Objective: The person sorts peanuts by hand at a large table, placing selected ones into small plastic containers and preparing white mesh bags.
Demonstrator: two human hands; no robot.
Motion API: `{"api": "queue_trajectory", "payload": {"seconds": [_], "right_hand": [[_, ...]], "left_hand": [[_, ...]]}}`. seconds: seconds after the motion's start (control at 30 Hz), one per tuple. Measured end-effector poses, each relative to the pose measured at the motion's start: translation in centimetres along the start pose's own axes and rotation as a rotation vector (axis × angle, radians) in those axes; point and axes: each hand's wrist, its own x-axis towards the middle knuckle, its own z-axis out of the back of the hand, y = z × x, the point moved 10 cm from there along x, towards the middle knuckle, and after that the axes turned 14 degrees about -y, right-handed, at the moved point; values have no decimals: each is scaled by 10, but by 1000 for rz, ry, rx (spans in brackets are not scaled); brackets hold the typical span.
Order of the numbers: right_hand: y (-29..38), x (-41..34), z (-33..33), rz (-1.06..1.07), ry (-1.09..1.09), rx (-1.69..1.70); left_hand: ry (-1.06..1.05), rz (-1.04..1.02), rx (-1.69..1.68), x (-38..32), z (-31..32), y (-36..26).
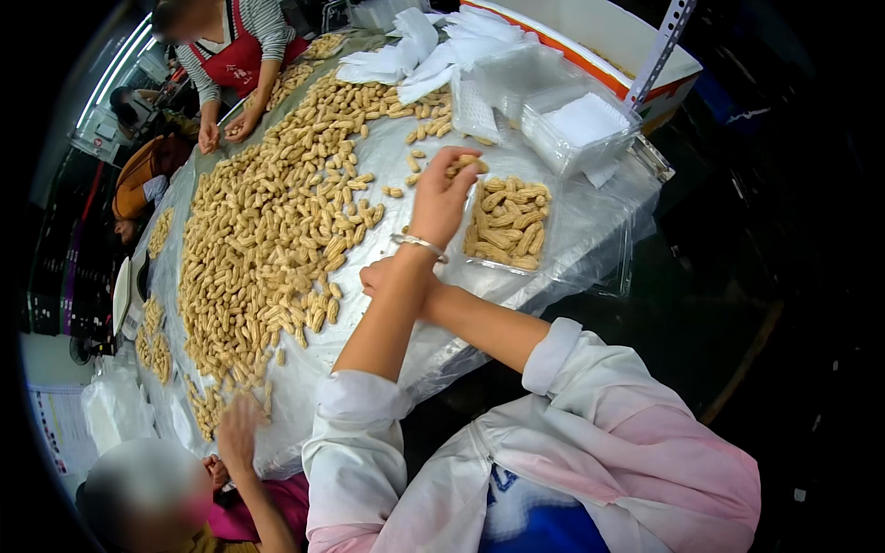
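Observation:
My arms cross over the plastic-covered table [373, 304], the left forearm lying above the right. My left hand [442, 190], with a bracelet [420, 243] at its wrist, holds a few unshelled peanuts [467, 163] by the upper left corner of a clear plastic box [508, 264]. Peanuts [510, 225] fill much of that box, and its clear lid [594, 238] lies folded out to the right. Beneath my left forearm, my right hand [379, 275] is curled close to the table. The forearm hides part of it, so its contents cannot be made out.
A broad heap of peanuts [256, 242] covers the table's left side. Clear boxes [581, 131] and white pads [442, 48] stand at the back, before a white foam bin [594, 34]. A co-worker's hands [228, 131] are across the table; another's hand [238, 428] is lower left.

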Motion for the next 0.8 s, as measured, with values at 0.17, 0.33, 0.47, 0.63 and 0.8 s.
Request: {"api": "queue_trajectory", "payload": {"seconds": [0.17, 0.33, 0.47, 0.63, 0.8], "right_hand": [[28, 5, 1, 9, 208, -42], [29, 5, 3, 68, 188, -84], [28, 6, -7, 56, 202, -61], [26, 6, -5, 52, 184, -35], [32, 6, -3, 49, 205, -86]], "left_hand": [[137, -427, 478, 0, -46, 15], [295, -171, 259, -12, -63, 11], [263, -3, 8, -3, -47, 18], [408, -283, 347, -20, -62, 16], [200, -231, 149, -15, -38, 5]]}}
